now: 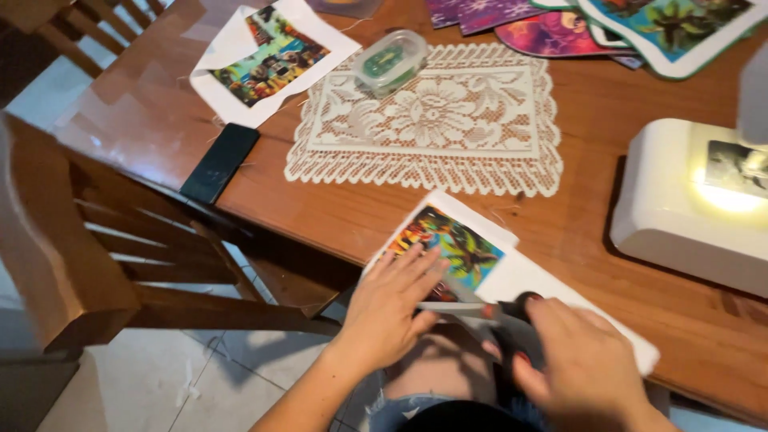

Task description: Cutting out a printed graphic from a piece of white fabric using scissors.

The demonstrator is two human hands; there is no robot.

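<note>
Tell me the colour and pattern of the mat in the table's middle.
Cream lace mat with floral openwork; head view.

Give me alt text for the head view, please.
The right hand holds black-handled scissors against a white fabric piece with a colourful print, which the left hand presses flat at the edge of a wooden table. Beyond lie a lace doily, a small lidded plastic container and a lit white sewing machine.

table (384, 204): lace mat (428, 120) in the middle, small box (390, 60) on its far left corner | printed cloth (272, 56) far left, phone (219, 162) near it at the edge | sewing machine (688, 200) right | fabric piece (480, 264) near, left hand (392, 308) on it, right hand (580, 364) with scissors (480, 310) | chair (96, 248) left
</note>
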